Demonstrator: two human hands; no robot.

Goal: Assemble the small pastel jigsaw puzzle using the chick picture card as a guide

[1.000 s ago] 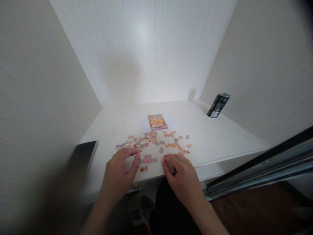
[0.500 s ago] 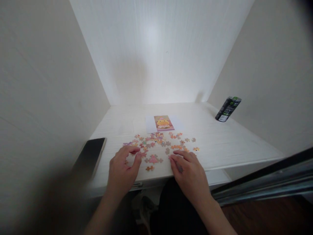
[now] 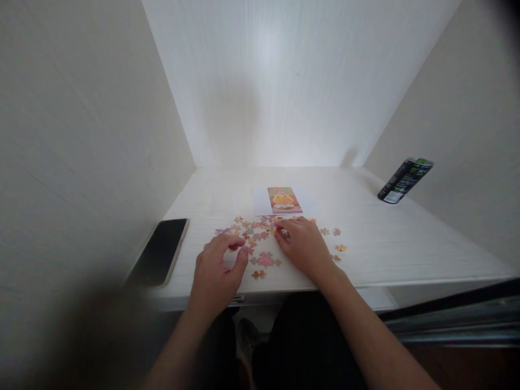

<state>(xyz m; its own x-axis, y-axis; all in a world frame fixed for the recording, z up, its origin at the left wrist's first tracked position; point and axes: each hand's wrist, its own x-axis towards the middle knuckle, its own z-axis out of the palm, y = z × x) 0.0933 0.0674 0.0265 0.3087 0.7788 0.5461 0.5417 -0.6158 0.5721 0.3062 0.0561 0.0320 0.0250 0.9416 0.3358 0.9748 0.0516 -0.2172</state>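
Note:
Several small pink, orange and purple puzzle pieces (image 3: 264, 259) lie scattered on a white desk (image 3: 365, 254). Behind them lies a small reference picture (image 3: 284, 200) of a yellow figure on a white sheet. My left hand (image 3: 217, 271) rests on the desk with thumb and forefinger curved near pieces at the left of the scatter; I cannot tell whether it grips one. My right hand (image 3: 303, 245) reaches into the middle of the scatter, its fingertips pressed together on a piece there.
A black phone (image 3: 160, 251) lies face up at the desk's left edge. A dark drink can (image 3: 404, 180) stands at the far right by the wall. Walls enclose the desk on three sides. My dark-clothed lap shows below the front edge.
My right hand has moved forward from the front edge into the middle of the pieces. The left hand stays about where it was. The view has shifted to the left.

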